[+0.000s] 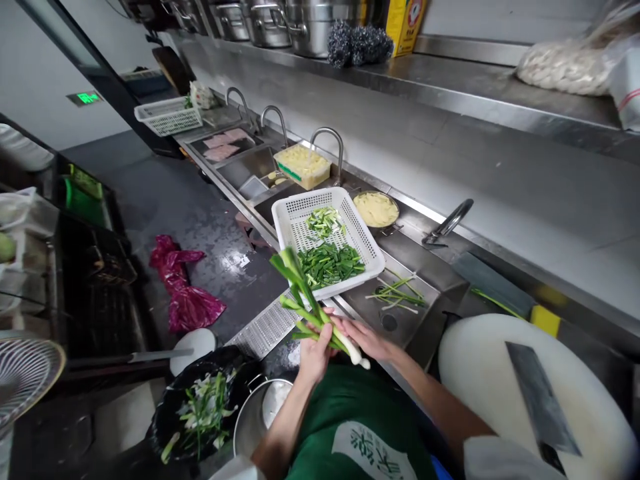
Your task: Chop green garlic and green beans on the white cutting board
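A small bunch of spring onions [320,312] is held in front of my green apron, its white root ends pointing toward me and its leaves slanting up and left. My left hand [315,352] is closed around the stalks, thumb on top. On the other side, my right hand [364,337] has its fingers against the stalks near the white ends; its fingertips are partly hidden. Just beyond the leaves stands a white perforated basket [367,250] holding cut green pieces [333,263] and a paler cut heap [324,221].
Loose green stalks [399,292] lie in the sink. At right, a cleaver [540,397] rests on a round chopping board [470,360]. Below left are a black-lined bin [165,413] of trimmings and a metal pot [244,423]. A tap [450,220] and an overhead shelf [450,83] stand at the wall.
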Tool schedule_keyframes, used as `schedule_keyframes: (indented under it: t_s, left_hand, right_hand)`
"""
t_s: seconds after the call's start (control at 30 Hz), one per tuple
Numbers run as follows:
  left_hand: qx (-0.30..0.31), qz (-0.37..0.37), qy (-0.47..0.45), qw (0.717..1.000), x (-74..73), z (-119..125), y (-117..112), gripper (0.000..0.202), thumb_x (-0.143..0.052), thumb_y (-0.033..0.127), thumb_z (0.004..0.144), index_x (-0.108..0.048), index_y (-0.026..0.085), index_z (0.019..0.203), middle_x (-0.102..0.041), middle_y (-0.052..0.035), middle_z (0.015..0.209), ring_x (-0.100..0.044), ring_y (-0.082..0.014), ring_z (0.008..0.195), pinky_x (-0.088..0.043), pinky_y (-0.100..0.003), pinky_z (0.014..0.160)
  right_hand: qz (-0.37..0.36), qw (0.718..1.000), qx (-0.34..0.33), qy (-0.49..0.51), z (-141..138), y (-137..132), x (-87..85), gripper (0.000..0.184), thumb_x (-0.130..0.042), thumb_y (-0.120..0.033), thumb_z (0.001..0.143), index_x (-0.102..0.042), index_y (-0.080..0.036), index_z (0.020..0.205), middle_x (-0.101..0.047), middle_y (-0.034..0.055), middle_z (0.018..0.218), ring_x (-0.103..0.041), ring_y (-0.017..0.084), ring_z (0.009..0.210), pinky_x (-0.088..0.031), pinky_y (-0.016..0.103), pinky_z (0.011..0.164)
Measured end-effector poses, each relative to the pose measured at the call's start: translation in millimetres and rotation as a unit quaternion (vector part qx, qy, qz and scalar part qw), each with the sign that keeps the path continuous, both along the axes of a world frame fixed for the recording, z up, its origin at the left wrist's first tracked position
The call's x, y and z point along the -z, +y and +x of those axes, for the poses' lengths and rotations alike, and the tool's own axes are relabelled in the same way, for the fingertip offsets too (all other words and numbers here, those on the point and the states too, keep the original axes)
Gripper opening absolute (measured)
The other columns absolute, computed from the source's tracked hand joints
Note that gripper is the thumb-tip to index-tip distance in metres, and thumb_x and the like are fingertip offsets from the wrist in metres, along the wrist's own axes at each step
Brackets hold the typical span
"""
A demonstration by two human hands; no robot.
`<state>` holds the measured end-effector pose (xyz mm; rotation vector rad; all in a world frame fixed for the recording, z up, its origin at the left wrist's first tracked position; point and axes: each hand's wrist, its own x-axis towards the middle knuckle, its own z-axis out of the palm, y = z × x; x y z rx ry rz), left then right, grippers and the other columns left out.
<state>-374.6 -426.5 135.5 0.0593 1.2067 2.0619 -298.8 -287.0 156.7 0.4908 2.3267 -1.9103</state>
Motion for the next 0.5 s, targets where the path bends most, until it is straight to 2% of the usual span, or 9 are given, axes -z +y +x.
schedule_keyframes:
  t_s: [0.1, 0.17, 0.23, 0.3, 0.37, 0.43, 0.5]
  left_hand:
    - [0.051, 0.046, -0.038, 0.997, 2.1, 14.6, 18.8, 0.056, -0.085, 0.045, 0.078, -0.065, 0.014, 0.120, -0.075, -0.0148, 0.110, -0.074, -0.0246, 0.087, -0.061, -0.032, 0.068]
    - [0.084, 0.051, -0.064, 0.993, 0.9, 25.8, 35.2, 0.056, -0.088, 0.042, 0.074, -0.067, 0.013, 0.117, -0.074, -0.0168, 0.115, -0.074, -0.0254, 0.091, -0.061, -0.033, 0.072]
    - [0.133, 0.051, -0.088, 0.986, -2.8, 35.7, 53.3, 0.053, -0.089, 0.040, 0.073, -0.068, 0.013, 0.114, -0.073, -0.0169, 0.119, -0.074, -0.0248, 0.093, -0.061, -0.034, 0.077]
    - [0.169, 0.057, -0.100, 0.979, -7.8, 44.4, 71.4, 0.049, -0.087, 0.042, 0.075, -0.069, 0.013, 0.109, -0.074, -0.0145, 0.113, -0.074, -0.0217, 0.085, -0.061, -0.034, 0.076]
    - [0.175, 0.074, -0.108, 0.976, -11.7, 55.0, 87.9, 0.045, -0.087, 0.043, 0.075, -0.067, 0.015, 0.105, -0.073, -0.0065, 0.094, -0.068, -0.0146, 0.067, -0.058, -0.031, 0.067]
    - [0.182, 0.085, -0.123, 0.972, -12.4, 71.6, 102.4, 0.043, -0.086, 0.039, 0.074, -0.064, 0.019, 0.105, -0.063, 0.0034, 0.074, -0.054, -0.0074, 0.051, -0.051, -0.024, 0.055]
    - [0.186, 0.076, -0.135, 0.970, -9.5, 94.6, 116.2, 0.041, -0.084, 0.036, 0.076, -0.061, 0.022, 0.108, -0.050, 0.0081, 0.066, -0.042, -0.0043, 0.045, -0.042, -0.019, 0.047]
  right_hand:
    - [-0.018, 1.000, -0.007, -0.012, 42.2, -15.7, 13.3, 0.063, -0.041, -0.064, 0.098, -0.051, -0.033, 0.151, -0.074, 0.0052, 0.122, -0.068, 0.028, 0.116, -0.055, 0.040, 0.102]
    - [0.007, 0.999, 0.034, -0.040, 69.4, -16.9, 18.0, 0.067, -0.044, -0.060, 0.099, -0.041, -0.028, 0.157, -0.074, 0.0083, 0.120, -0.070, 0.028, 0.111, -0.053, 0.042, 0.103]
    - [0.009, 0.994, 0.085, -0.061, 102.1, -16.4, 21.1, 0.065, -0.038, -0.057, 0.102, -0.037, -0.024, 0.159, -0.071, 0.0112, 0.125, -0.070, 0.026, 0.108, -0.051, 0.044, 0.105]
    - [-0.012, 0.990, 0.124, -0.071, 140.3, -17.7, 23.1, 0.063, -0.036, -0.057, 0.104, -0.041, -0.022, 0.155, -0.068, 0.0124, 0.130, -0.068, 0.026, 0.114, -0.049, 0.044, 0.108]
    - [-0.045, 0.984, 0.148, -0.089, 177.3, -21.2, 25.1, 0.060, -0.039, -0.059, 0.102, -0.052, -0.021, 0.147, -0.070, 0.0113, 0.125, -0.066, 0.026, 0.115, -0.049, 0.043, 0.107]
    - [-0.079, 0.978, 0.163, -0.106, 205.1, -24.7, 28.6, 0.058, -0.043, -0.062, 0.100, -0.061, -0.020, 0.136, -0.073, 0.0099, 0.114, -0.068, 0.026, 0.107, -0.053, 0.042, 0.100]
    - [-0.116, 0.975, 0.165, -0.094, 219.9, -25.1, 34.8, 0.056, -0.048, -0.063, 0.098, -0.062, -0.020, 0.129, -0.074, 0.0090, 0.107, -0.069, 0.025, 0.100, -0.055, 0.040, 0.094]
